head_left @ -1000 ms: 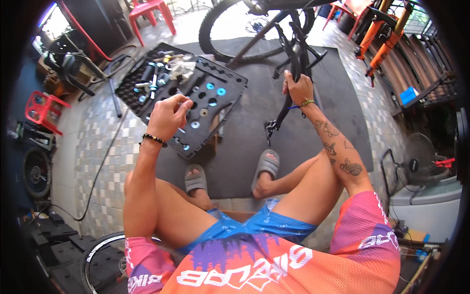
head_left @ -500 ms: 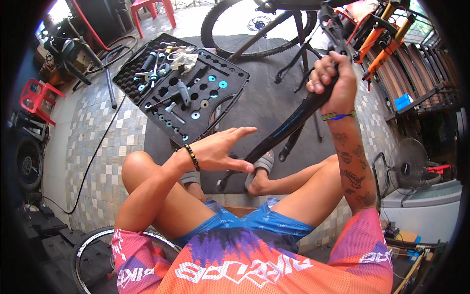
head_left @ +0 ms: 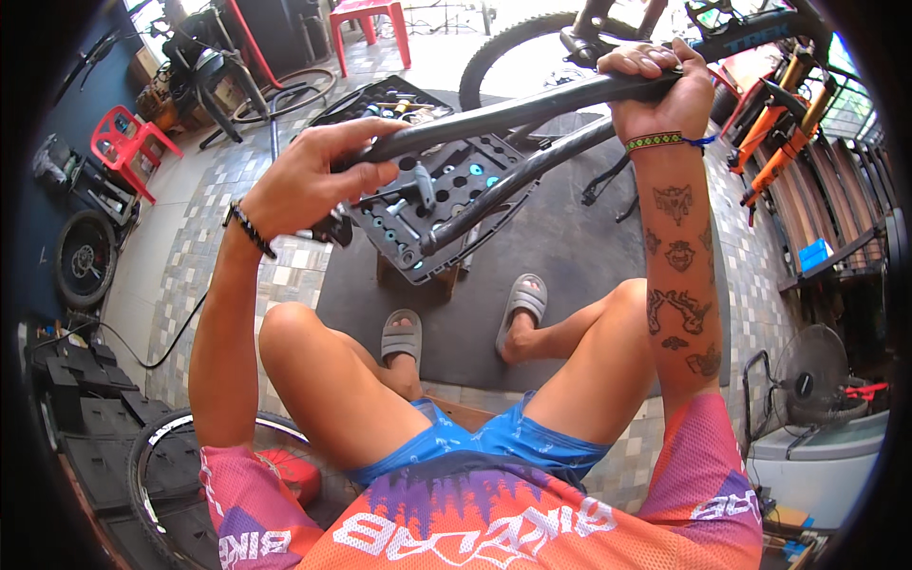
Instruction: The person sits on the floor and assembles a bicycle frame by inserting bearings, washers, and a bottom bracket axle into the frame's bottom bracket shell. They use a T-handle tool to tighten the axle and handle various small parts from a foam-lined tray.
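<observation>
Across in front of me I hold a black bicycle frame (head_left: 513, 109), its two long tubes reaching leftward over a tool case. My right hand (head_left: 660, 95) is closed round it at upper right, where the tubes come together. At the left end my left hand (head_left: 328, 171) wraps thumb and fingers round the upper tube; part of the grip is hidden. The lower tube's end hangs over the black tool case (head_left: 494, 228), which lies open with teal and grey tools in cut foam. A grey T-shaped tool (head_left: 424, 188) shows between the tubes.
A bicycle wheel (head_left: 484, 66) is behind the frame, with orange forks (head_left: 788, 142) at right. Red plastic chairs (head_left: 128, 142) stand at left and far back. A fan (head_left: 807, 370) is at lower right. Another wheel (head_left: 142, 475) lies beside me at lower left.
The frame has swung up and round from a slanting hold to lie nearly level across my view. My left hand, open before, has moved up and left and closed on it.
</observation>
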Motion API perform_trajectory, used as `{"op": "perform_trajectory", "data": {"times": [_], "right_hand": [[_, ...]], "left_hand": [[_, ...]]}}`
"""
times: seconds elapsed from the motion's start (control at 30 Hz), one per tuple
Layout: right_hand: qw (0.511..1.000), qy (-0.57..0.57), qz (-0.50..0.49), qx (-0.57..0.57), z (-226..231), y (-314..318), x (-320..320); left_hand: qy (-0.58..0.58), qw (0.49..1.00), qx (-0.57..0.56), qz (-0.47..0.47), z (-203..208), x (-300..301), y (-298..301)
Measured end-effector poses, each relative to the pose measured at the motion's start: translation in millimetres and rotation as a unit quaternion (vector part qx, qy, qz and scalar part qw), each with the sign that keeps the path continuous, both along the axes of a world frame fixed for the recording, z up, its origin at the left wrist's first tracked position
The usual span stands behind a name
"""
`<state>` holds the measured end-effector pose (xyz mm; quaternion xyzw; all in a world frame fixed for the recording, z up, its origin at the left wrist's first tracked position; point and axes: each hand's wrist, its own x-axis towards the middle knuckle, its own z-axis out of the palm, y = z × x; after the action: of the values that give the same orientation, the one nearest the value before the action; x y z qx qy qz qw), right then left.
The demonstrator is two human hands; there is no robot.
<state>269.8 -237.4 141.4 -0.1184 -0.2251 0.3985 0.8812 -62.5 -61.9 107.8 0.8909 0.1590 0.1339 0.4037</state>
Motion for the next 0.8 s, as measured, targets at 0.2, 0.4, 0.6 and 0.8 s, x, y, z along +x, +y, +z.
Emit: {"op": "perform_trajectory", "data": {"times": [0.2, 0.4, 0.6, 0.8], "right_hand": [[0.988, 0.111, -0.073, -0.076, -44, 43, -40], [0.970, 0.147, 0.157, 0.112, -147, 47, 2], [0.974, 0.155, 0.126, 0.109, -201, 72, 44], [0.921, 0.138, -0.230, -0.281, -257, 78, 91]], "left_hand": [[-0.047, 0.998, 0.025, 0.024, -38, -9, 62], [-0.068, 0.963, 0.250, 0.070, -57, 7, 53], [-0.130, 0.850, 0.495, 0.128, -90, 42, 41], [-0.132, 0.819, 0.547, 0.116, -147, 71, 12]]}}
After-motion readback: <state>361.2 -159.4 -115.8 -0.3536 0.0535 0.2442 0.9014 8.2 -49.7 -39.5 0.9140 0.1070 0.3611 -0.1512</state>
